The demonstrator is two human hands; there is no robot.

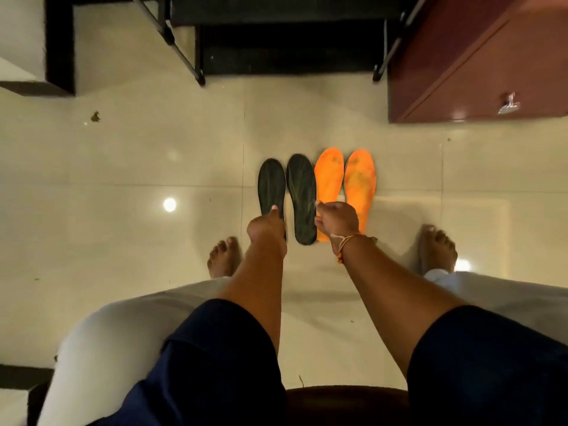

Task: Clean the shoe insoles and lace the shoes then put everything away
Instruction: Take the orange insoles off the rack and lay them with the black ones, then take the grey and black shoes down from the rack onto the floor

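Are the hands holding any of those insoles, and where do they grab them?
The left hand grips the far-left dark insole near its heel end. The right hand rests over an orange insole; whether it grips cannot be told.

No legible text, label, brand, number or sign appears. The two dark insoles (287, 195) and two orange insoles (344, 186) on the floor (123, 179) show only surface patterning, no readable marking.
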